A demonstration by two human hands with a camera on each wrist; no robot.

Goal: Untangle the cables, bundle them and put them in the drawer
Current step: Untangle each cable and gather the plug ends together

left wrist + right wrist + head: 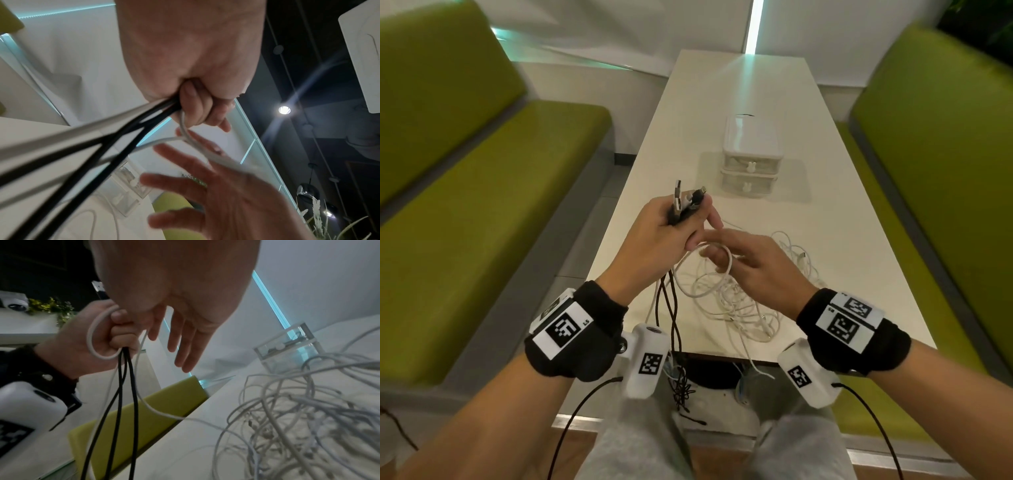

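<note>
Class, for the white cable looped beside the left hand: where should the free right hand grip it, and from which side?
Pinch the white cable on its raised loop just right of the left hand. Bring the right hand from the right: the loop stands clear there, above the tangle.

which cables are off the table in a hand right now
The black cables, gripped in the left hand with one white cable; the other white cables lie tangled on the table.
</note>
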